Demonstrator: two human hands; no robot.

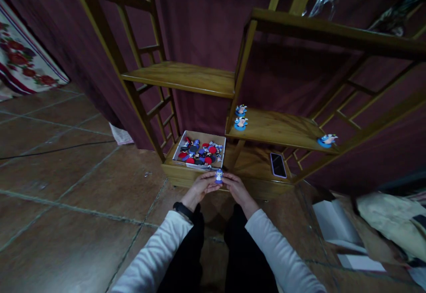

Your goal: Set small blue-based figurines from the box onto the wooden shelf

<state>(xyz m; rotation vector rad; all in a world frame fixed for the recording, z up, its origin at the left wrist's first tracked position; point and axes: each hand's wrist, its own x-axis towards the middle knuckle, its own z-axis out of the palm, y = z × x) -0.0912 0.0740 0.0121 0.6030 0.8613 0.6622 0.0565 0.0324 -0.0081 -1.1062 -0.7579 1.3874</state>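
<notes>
Both my hands meet in front of a low wooden shelf unit. My left hand and my right hand pinch a small blue-and-white figurine between their fingertips. Just beyond it an open cardboard box holds several red, blue and dark small figures. Two similar figurines on blue bases stand at the left end of the middle shelf. A third such figure stands at that shelf's right end.
A phone lies flat on the bottom shelf, right of the box. White papers and boxes and a beige bag lie on the tiled floor at right. A black cable crosses the floor at left. A dark red curtain hangs behind.
</notes>
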